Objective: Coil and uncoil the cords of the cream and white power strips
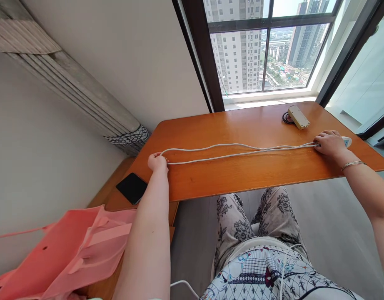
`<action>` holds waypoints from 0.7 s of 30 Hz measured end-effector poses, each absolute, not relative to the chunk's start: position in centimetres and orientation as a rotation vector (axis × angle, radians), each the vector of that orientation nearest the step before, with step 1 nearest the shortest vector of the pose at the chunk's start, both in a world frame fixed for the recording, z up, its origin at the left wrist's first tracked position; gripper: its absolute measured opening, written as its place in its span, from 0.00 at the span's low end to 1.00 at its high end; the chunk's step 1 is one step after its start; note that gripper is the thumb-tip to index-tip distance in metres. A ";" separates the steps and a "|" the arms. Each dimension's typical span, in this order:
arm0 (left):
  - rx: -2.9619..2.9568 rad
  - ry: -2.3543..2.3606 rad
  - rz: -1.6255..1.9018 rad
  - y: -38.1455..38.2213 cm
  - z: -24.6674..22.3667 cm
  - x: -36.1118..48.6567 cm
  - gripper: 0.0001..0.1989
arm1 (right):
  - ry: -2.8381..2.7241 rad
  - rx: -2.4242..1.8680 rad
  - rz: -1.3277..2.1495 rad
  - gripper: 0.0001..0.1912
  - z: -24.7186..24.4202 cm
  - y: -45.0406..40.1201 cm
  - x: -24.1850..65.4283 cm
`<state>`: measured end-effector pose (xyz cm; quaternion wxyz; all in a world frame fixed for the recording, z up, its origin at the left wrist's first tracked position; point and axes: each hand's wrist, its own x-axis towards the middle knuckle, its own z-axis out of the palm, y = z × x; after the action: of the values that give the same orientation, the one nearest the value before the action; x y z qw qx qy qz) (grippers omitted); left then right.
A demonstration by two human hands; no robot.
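A white cable [223, 157] runs across the orange-brown table in two long, nearly parallel strands. My left hand [157, 161] is closed on the cable's bend near the table's left end, with the fingers pinched around it. At the right, my right hand [331, 143] wraps over a white power strip [347, 141], and only its rounded end with dark slots shows past the fingers. The cable strands come together just left of that hand, and the hand hides where they meet the strip.
A beige box [298, 117] with a coiled black cord [287, 118] lies near the table's [192, 183] back right. Beside my left forearm are a black phone or tablet [132, 188] and a pink bag [82, 250]. A window [267, 54] and a gathered curtain [86, 91] stand behind.
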<state>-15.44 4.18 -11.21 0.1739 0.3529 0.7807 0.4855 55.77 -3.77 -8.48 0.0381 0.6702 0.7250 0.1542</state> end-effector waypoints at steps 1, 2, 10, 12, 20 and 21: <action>0.925 2.190 1.393 4.3 -11.1 -15.2 0.12 | 2.233 2.055 0.463 0.17 -8.5 -3.7 55.9; 0.861 2.164 1.405 4.3 -10.9 -15.1 0.12 | 2.234 2.058 0.452 0.17 -8.5 -3.6 56.0; 0.805 1.875 1.287 3.5 -9.9 -15.1 0.08 | 2.215 2.076 0.379 0.19 -9.0 -2.8 56.9; 0.839 1.859 1.253 3.4 -10.0 -15.2 0.09 | 2.215 2.081 0.390 0.19 -9.1 -2.9 56.9; 0.830 1.937 1.401 4.6 -10.6 -16.2 0.07 | 2.087 2.238 0.384 0.18 -8.6 -3.4 56.3; 0.858 1.947 1.390 4.8 -10.7 -16.3 0.08 | 2.055 2.260 0.378 0.18 -8.5 -3.4 56.2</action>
<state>-16.35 4.76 -10.69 0.2956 0.3225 0.7318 0.5226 56.19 -3.42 -8.52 0.0315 0.7339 0.6673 0.1227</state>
